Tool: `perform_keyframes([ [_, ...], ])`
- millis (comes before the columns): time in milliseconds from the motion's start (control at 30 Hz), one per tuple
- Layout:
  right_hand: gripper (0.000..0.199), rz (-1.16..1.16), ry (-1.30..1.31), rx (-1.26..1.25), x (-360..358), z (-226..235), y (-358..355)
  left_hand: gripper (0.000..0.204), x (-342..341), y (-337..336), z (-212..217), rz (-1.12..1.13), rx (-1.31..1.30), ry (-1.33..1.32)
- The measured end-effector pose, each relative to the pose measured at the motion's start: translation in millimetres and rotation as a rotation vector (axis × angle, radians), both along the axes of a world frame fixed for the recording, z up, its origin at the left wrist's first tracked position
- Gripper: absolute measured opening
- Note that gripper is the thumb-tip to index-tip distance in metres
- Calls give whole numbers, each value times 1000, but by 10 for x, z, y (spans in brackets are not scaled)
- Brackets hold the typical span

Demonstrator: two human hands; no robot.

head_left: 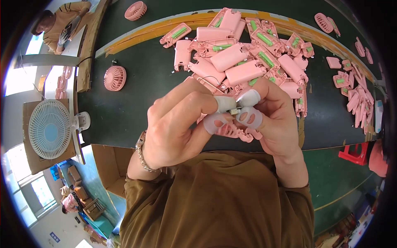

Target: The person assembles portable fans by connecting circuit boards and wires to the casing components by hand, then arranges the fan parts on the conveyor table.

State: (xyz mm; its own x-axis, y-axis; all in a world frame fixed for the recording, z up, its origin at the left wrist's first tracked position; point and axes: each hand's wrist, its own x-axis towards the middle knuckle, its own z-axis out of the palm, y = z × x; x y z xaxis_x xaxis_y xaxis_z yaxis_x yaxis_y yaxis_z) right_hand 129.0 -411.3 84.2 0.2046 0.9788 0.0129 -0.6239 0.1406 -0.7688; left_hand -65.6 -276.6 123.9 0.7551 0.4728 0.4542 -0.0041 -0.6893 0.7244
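Note:
My left hand point(173, 118) and my right hand point(277, 122) meet fingertip to fingertip over the near part of the bench. Pale finger covers sit on the thumbs and index fingers. Pinched between them is a small white wire connector point(235, 111); its wires are mostly hidden by the fingers. Just below the fingertips shows part of a pink plastic fan part point(237, 133), too covered to tell whether it is held. Beyond the hands lies a heap of pink handle shells point(246, 72), several with green battery cells point(264, 59) inside.
A pink fan head point(115, 78) lies to the left, another point(135, 10) farther back. More pink parts point(359, 97) are piled at right. A yellow-taped strip point(161, 25) crosses the dark bench point(136, 111). At left are a white fan point(50, 129) and a co-worker point(62, 25).

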Motion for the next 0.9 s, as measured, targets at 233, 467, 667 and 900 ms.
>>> perform_keyframes([
  [233, 20, 147, 9, -99, 99, -99, -18, 16, -16, 75, 20, -106, 126, 71],
  [467, 16, 145, -168, -77, 204, -202, -11, 22, 26, 190, 8, -250, 121, 136],
  [667, 44, -429, -791, -62, 865, -321, 354, 13, 321, 975, 146, 92, 186, 168],
  [900, 42, -686, -1921, -303, 2211, -891, 837, 23, 1982, 2522, 52, 201, 947, 436],
])
